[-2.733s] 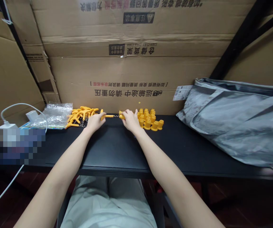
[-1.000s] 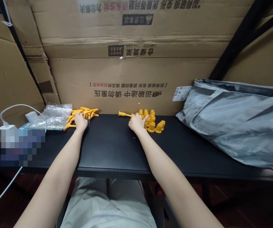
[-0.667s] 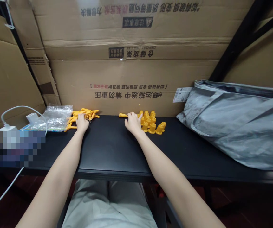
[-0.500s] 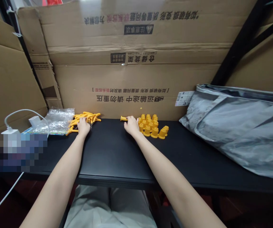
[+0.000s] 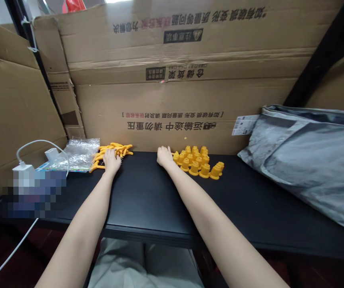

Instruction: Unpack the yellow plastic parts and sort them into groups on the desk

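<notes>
My left hand (image 5: pixel 112 161) rests on a pile of curved, branching yellow plastic pieces (image 5: pixel 126 151) against the cardboard at the back. Its fingers look apart over the pile, with their tips partly hidden, and a thin beaded chain shows beside them. Near the back edge of the black table, my right hand (image 5: pixel 164 156) is closed, its knuckles up. A small yellow flanged piece was at its fingertips a moment ago; the hand now covers that spot. Just right of it, yellow flanged, cup-like pieces (image 5: pixel 204 171) stand upright in rough rows.
Cardboard (image 5: pixel 172 96) forms a wall behind the black table (image 5: pixel 148 200). A grey bag (image 5: pixel 306 160) lies on the right. To the left are clear plastic packaging (image 5: pixel 80 154), a white charger (image 5: pixel 23 172) with its cable, and a blurred-out object.
The camera view has shifted, moving the scene slightly right. My right hand has closed over the yellow piece lying at its fingertips. My left hand stays at the pile.
</notes>
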